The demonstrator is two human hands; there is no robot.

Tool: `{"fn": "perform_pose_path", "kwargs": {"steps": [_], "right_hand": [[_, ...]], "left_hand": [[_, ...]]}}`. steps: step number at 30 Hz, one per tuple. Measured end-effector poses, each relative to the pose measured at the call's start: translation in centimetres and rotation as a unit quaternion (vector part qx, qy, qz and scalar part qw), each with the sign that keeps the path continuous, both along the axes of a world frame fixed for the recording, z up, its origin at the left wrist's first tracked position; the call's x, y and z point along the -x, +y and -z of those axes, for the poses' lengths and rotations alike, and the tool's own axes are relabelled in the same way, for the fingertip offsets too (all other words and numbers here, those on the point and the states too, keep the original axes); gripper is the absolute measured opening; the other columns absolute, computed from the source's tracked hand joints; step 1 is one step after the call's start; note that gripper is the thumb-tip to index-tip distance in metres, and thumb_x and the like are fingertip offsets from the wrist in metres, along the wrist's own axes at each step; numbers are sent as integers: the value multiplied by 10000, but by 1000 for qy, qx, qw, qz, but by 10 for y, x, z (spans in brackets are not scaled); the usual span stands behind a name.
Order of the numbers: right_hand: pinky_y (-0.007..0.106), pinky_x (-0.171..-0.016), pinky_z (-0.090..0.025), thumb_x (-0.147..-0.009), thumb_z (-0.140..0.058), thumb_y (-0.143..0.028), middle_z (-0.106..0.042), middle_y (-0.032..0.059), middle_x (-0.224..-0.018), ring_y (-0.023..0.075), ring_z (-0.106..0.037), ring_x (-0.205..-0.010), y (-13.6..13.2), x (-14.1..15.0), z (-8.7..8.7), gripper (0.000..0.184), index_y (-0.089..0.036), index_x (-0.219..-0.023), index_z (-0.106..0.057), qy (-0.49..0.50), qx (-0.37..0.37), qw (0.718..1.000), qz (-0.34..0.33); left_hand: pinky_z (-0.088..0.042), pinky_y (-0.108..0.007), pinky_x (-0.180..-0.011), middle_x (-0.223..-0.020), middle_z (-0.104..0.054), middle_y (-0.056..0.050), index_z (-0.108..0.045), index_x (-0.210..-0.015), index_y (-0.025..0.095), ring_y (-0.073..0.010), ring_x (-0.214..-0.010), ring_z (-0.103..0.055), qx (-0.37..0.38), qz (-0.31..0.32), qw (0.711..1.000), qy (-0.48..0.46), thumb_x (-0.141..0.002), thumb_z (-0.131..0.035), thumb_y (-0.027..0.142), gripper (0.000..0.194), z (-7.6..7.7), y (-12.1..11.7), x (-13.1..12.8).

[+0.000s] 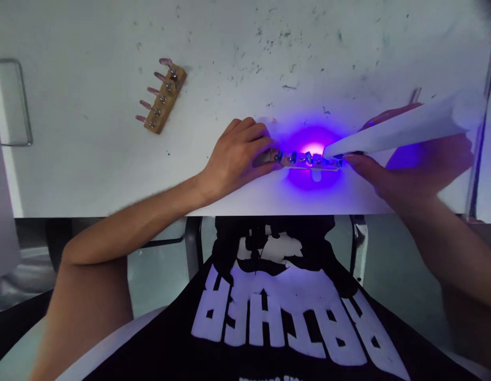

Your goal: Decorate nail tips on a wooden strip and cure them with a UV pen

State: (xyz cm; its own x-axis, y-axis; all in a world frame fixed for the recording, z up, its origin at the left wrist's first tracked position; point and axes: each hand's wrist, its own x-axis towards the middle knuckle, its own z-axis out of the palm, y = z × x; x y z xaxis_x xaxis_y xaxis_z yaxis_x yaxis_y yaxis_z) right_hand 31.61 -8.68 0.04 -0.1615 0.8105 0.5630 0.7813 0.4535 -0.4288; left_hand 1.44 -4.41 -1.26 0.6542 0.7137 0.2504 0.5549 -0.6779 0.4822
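Observation:
My left hand lies on the white table, its fingers curled round the left end of a wooden strip that carries several false nails on small stands. My right hand grips a white lamp, whose tip hovers over the strip's right half. The lamp casts a bright violet glow onto the nails and the table beneath them.
A second wooden strip with several pinkish nails lies farther back to the left. A metal handle shows at the far left edge. The white table ends at its front edge just before my torso.

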Motion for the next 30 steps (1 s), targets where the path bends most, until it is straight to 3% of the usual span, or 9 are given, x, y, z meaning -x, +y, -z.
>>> {"fn": "perform_pose_path", "kwargs": {"steps": [12,17,24,30], "right_hand": [[421,-771,-613,-643,-794,-691,-754,32,-964,242,-746,-857,-14,1,-6,602,-223,-1014,-716,5,63,997,41],[423,-769,-621,-627,-792,-718,-745,5,-931,232,-744,-836,-12,8,-10,614,-233,-995,-706,29,51,998,37],[407,-793,-613,-703,-801,-640,-749,25,-1033,229,-738,-927,3,24,-6,595,-224,-1116,-700,37,32,998,-39],[433,-799,-614,-714,-770,-676,-741,29,-1047,235,-737,-945,3,20,-3,620,-216,-1121,-688,29,26,998,-48]], "left_hand": [[-459,-431,-842,-956,-670,-43,-685,-1057,254,-228,-941,-586,9,0,1000,-9,-920,-643,529,311,0,0,0],[-467,-450,-860,-984,-665,-41,-683,-1058,268,-237,-969,-586,13,3,1000,1,-925,-655,455,232,-3,-1,1],[-472,-466,-862,-966,-644,-42,-678,-966,260,-245,-970,-578,8,-1,1000,7,-914,-662,454,202,0,-1,0],[-488,-442,-841,-969,-651,-53,-672,-983,236,-233,-962,-586,-6,4,1000,2,-937,-634,421,194,-2,-2,1]]}}
